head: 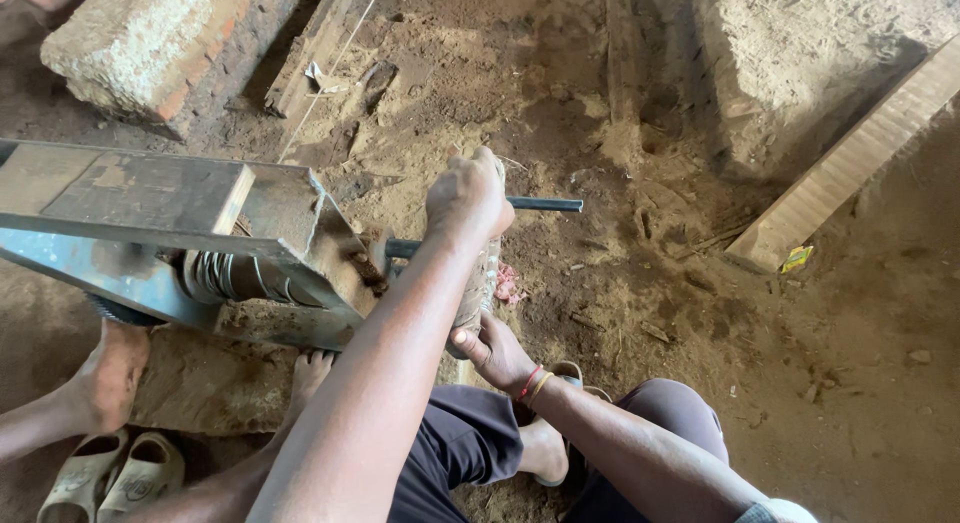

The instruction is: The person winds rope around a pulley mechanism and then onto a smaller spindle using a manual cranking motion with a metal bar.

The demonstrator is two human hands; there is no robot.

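Observation:
My left hand (pixel 468 193) is closed in a fist around the top of an upright, cloth-wrapped lever handle (pixel 482 283). Lower down, my right hand (pixel 492 349), with red and yellow bands on its wrist, grips the bottom end of the same handle. A dark metal rod (pixel 545 204) sticks out to the right behind my left fist. The handle joins a rusty metal frame machine (pixel 150 198) on the left. A coil of bent wire (pixel 235 278) sits wound under the frame.
Another person's bare foot (pixel 110 368) and toes (pixel 312 365) rest on a block (pixel 210 388) under the machine, with pale sandals (pixel 120 473) nearby. A brick-and-mortar block (pixel 150 43) lies at top left, a wooden plank (pixel 850 158) at right, on dirt ground.

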